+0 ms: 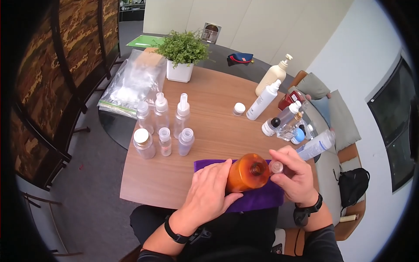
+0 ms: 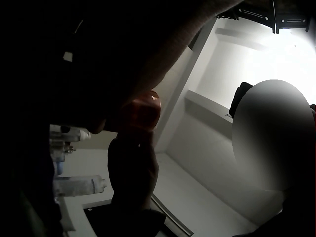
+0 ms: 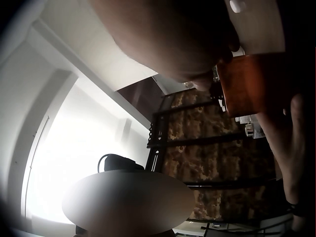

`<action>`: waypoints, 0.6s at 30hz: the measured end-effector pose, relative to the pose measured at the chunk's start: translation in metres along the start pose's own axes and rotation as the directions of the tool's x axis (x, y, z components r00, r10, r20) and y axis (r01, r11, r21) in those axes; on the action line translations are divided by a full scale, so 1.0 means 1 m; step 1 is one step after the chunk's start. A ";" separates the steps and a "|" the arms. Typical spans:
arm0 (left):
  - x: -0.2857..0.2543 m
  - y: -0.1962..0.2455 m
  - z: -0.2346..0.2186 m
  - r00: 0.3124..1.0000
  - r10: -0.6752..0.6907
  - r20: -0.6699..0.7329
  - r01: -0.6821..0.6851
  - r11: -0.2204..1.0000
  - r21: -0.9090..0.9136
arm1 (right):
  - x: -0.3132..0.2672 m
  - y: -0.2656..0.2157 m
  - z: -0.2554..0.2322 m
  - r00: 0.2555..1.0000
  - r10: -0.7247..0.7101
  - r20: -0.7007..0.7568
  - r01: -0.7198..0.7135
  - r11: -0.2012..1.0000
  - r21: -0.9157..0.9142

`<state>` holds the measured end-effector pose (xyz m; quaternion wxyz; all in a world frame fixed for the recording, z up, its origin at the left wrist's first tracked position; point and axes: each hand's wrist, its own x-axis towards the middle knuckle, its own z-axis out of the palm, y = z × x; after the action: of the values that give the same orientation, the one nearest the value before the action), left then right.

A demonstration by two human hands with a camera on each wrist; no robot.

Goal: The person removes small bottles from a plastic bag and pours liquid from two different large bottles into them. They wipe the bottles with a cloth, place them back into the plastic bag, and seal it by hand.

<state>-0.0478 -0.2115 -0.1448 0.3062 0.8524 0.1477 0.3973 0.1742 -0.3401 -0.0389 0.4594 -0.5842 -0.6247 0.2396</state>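
In the head view an amber bottle [image 1: 244,174] is tilted over a purple towel [image 1: 275,194], its uncapped neck facing the right hand. The left hand [image 1: 208,190] grips its body from the left side. Between thumb and fingers, the right hand [image 1: 294,174] pinches a small clear bottle [image 1: 276,167], held close beside the amber bottle's neck; whether they touch I cannot tell. The left wrist view is dark, with the amber bottle [image 2: 144,111] and the right hand [image 2: 132,173] beneath it. In the right wrist view the amber bottle [image 3: 252,84] lies beside the left hand [image 3: 286,143].
Several small clear bottles [image 1: 162,114] stand on the left of the wooden table [image 1: 214,96]. A white jar [image 1: 238,109], a white spray bottle [image 1: 263,100], a cream pump bottle [image 1: 273,77] and other toiletries stand on the right. Behind are a potted plant [image 1: 181,54] and plastic bags [image 1: 131,87].
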 end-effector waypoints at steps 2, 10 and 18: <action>0.000 0.000 0.000 1.000 -0.004 0.002 0.004 1.000 -0.007 | 0.002 -0.001 0.002 1.000 0.010 0.010 -0.009 0.999 -0.043; -0.001 -0.001 0.001 1.000 -0.008 -0.004 0.008 1.000 -0.015 | 0.012 -0.007 -0.001 1.000 -0.003 0.002 0.003 0.999 -0.052; -0.002 -0.001 0.002 1.000 -0.010 -0.006 0.010 1.000 -0.004 | 0.022 -0.023 -0.007 0.996 -0.070 0.053 0.082 0.955 -0.286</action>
<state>-0.0474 -0.2123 -0.1472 0.3097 0.8497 0.1522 0.3986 0.1707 -0.3254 -0.0097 0.3649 -0.6152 -0.6846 0.1405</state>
